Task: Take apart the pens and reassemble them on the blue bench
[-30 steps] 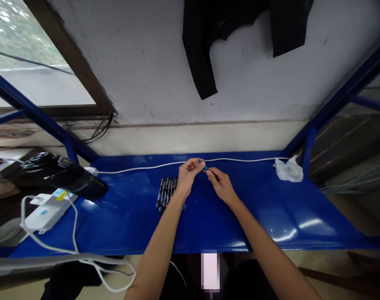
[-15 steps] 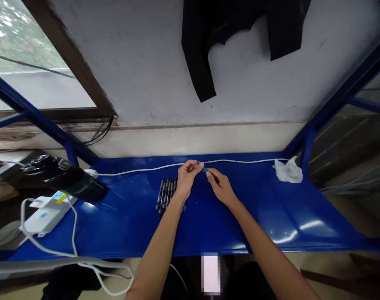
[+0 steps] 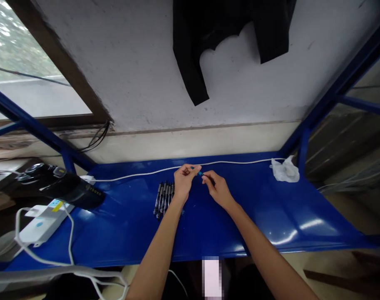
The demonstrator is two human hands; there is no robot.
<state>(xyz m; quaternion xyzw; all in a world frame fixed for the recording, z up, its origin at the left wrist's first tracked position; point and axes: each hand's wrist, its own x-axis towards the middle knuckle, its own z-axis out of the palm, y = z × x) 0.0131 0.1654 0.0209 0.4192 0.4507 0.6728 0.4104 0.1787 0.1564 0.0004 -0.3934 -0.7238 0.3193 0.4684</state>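
A small blue pen-like piece (image 3: 197,171) is held above the middle of the blue table (image 3: 127,233). My left hand (image 3: 184,179) pinches its left end between thumb and fingers. At its right end, the thumb and fingertips of my right hand (image 3: 217,187) are closed on it, partly covering that end. Several dark pens (image 3: 164,196) with clear barrels lie side by side on the table, just left of my left hand, which hides part of the row.
A black bottle (image 3: 65,187) lies on the left beside a white power strip (image 3: 44,225) with cables. A white cord (image 3: 133,173) runs along the back edge to a crumpled white bag (image 3: 285,171). Black cloth (image 3: 190,66) hangs on the wall.
The camera view has shifted slightly. The fingertips of my right hand have moved a little on the blue piece, and more of the piece shows between my hands.
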